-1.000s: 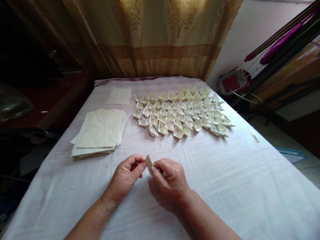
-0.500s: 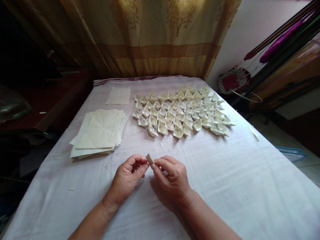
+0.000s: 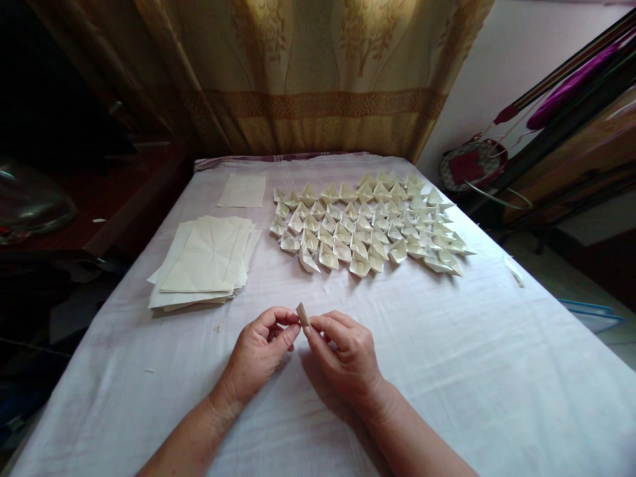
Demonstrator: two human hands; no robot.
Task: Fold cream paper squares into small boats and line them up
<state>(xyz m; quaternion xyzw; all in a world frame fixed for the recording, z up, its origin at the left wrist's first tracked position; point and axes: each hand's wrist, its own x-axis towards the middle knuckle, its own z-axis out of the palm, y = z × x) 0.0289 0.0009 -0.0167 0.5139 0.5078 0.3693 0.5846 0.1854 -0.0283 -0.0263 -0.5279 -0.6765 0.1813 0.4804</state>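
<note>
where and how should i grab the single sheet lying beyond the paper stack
Probably by the near right corner of the single sheet, coming from the near side and above, fingertip and thumb pinching the edge. It looks flat, so the edge may need lifting first. That corner is uncovered, with cloth showing between it and both the paper stack and the paper boats.
</note>
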